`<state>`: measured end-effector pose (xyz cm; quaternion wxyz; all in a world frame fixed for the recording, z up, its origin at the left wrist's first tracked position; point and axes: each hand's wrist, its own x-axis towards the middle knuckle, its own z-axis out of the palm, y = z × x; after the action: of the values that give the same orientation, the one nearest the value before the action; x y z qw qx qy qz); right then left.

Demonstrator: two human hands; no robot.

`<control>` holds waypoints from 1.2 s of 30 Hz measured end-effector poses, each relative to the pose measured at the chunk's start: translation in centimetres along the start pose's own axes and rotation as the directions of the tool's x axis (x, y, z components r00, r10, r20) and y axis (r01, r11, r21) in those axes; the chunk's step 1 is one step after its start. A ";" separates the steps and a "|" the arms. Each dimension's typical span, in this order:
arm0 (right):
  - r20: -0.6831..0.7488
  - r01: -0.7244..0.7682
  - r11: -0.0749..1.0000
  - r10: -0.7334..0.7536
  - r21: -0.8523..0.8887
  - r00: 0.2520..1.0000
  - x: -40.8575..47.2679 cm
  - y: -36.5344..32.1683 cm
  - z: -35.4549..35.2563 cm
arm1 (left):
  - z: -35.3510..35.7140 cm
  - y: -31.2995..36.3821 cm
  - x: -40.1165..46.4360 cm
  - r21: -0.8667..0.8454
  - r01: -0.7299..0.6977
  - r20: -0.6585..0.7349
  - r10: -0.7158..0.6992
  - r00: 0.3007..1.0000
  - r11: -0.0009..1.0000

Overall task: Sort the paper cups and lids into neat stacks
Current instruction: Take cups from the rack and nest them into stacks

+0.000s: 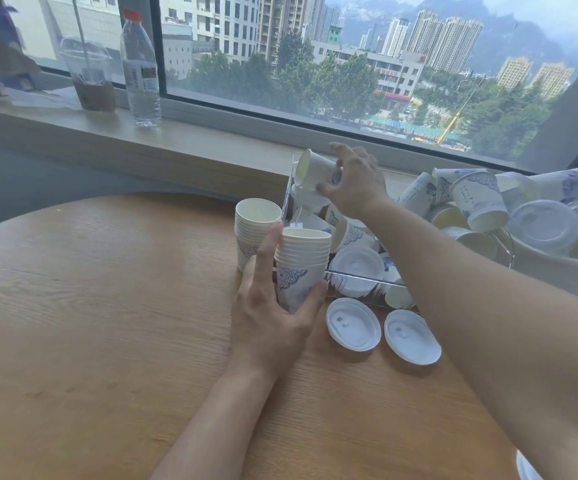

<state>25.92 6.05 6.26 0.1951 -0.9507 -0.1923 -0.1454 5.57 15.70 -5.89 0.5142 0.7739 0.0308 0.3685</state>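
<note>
Right arm: bare forearm crosses in from the lower right and reaches up over the clear box; right hand (pixel 355 183) is raised above it, fingers curled down.
Right grip: fingers and thumb clamped on a single paper cup (pixel 315 170), tipped on its side with its mouth facing left, clear of the table.
Left arm: comes up from the bottom centre; left hand (pixel 273 306) is just above the table.
Left grip: thumb and fingers wrapped round the base of a held cup stack (pixel 301 265), index finger stretched up along its left side; stack upright, mouth up.
Table (pixel 90 306): round, wood grain, takes most of the lower view.
Standing stack (pixel 257 230): second nest of cups, upright on the table, just behind and left of the held one.
Clear box (pixel 360 279): transparent, on the table's right side under the right arm, partly hidden by it; holds loose cups on their sides and white lids.
White basin (pixel 557 271): far right, heaped with patterned cups and clear lids.
Loose lids: lid one (pixel 353 324) and lid two (pixel 413 337) lie side by side on the table in front of the box.
Sill: water bottle (pixel 141 69) and domed drink cup (pixel 90 74) stand at upper left, well apart from the work.
</note>
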 end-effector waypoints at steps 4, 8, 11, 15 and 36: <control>0.008 -0.012 0.999 0.012 -0.040 1.000 0.0 0.2 0.7 | 0.0 -0.1 0.1 0.004 -0.001 0.005 0.001 1.000 1.000; -0.013 0.008 1.000 -0.009 -0.028 1.000 -0.8 0.2 0.6 | 0.0 -0.1 0.0 -0.008 -0.002 0.017 0.002 1.000 1.000; -0.081 0.006 0.997 0.001 0.079 0.997 -1.9 -0.2 -0.6 | 0.0 -0.2 0.0 -0.004 -0.002 0.011 0.002 1.000 1.000; -0.067 0.019 0.919 0.008 0.394 0.998 -4.6 -1.0 -2.6 | 0.1 -0.2 -0.1 -0.018 0.002 0.009 -0.002 1.000 1.000; 0.150 -0.116 0.537 -0.021 0.835 0.988 -14.1 -1.4 -0.1 | 0.2 -0.4 0.1 0.019 -0.078 0.011 0.078 0.997 0.997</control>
<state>12.87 2.83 1.80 0.6172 -0.7527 -0.2257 0.0382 5.91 15.77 -6.23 0.4918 0.7814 0.0016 0.3840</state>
